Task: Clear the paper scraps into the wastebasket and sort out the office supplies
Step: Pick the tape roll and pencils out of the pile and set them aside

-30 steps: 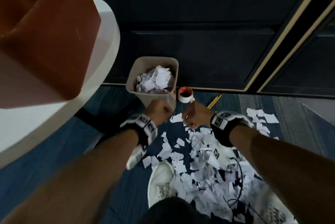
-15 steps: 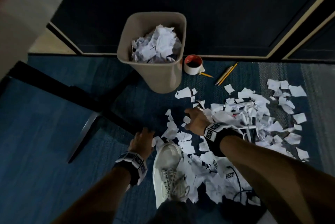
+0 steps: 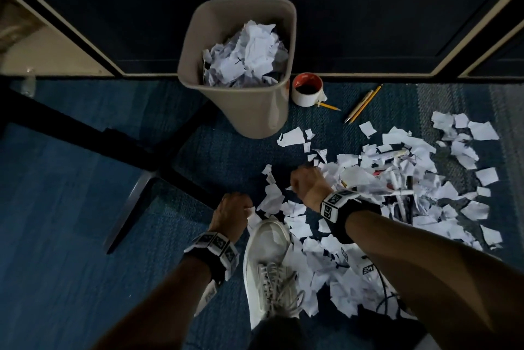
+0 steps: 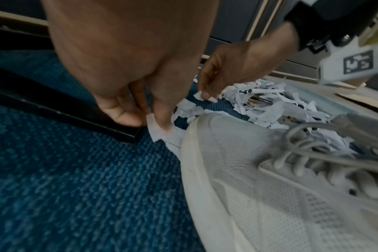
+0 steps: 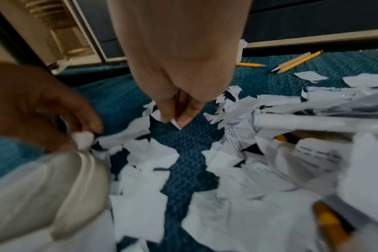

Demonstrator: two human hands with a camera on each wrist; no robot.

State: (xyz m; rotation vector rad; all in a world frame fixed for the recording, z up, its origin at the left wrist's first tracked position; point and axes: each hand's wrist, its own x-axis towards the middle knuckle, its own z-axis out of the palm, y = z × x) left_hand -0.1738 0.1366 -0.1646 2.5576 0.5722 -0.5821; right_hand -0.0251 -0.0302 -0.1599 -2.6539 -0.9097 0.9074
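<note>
1. Hands had dropped from the wastebasket (image 3: 236, 66) down to the carpet (image 3: 71, 207) within the last second; a second ago both were up at its rim, and now both were low beside my white sneaker (image 3: 268, 259). I took that to mean one load was delivered and a fresh pickup had begun.

2. My left hand (image 4: 127, 71) had closed thumb and fingers on a paper scrap (image 4: 161, 132) that lay right against the toe of the sneaker, part of it seemingly tucked under the sole edge.

3. My right hand (image 5: 177, 73) had pinched a small scrap (image 5: 176, 125) at its fingertips, just above bare carpet, with the main pile of paper scraps (image 3: 368, 207) spreading to its right.

4. The wastebasket stood ahead of both hands, upright against the dark panel and already heaped with crumpled paper, so I judged the task well short of half done.

5. Supplies were unsorted: a roll of tape (image 3: 307, 90) sat just beside the wastebasket, yellow pencils (image 3: 361, 107) lay near it, and white markers (image 3: 397, 193) were half buried in the pile.

6. The scrap by the sneaker might tear if I pulled without shifting my foot.
</note>
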